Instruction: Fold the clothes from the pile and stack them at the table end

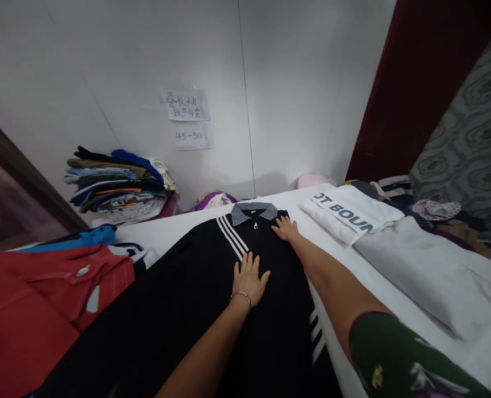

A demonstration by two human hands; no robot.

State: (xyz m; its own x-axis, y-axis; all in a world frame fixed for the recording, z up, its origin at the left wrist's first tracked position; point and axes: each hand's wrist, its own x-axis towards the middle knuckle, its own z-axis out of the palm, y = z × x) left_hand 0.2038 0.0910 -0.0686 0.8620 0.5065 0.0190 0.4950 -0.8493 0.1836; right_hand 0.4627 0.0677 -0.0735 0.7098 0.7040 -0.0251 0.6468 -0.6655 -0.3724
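A black long-sleeved jacket (pixel 204 276) lies spread front up, with a grey collar (pixel 273 212), a short zip and white stripes on the chest and on one sleeve. My left hand (pixel 250 278) rests flat on its chest, fingers apart, just below the stripes; a bracelet circles the wrist. Up by the shoulder near the collar, my right hand (pixel 284 228) presses on the fabric with fingers spread. Neither hand grips the cloth. The lower part of the jacket runs out of the frame at the bottom.
A white table (pixel 166 226) bears the clothes. On the left lie a red garment (pixel 30 298) and a tall stack of folded clothes (pixel 119 185). To the right are a folded white printed garment (pixel 348 213) and a grey one (pixel 427 271). Handwritten paper signs (pixel 188 105) hang on the wall.
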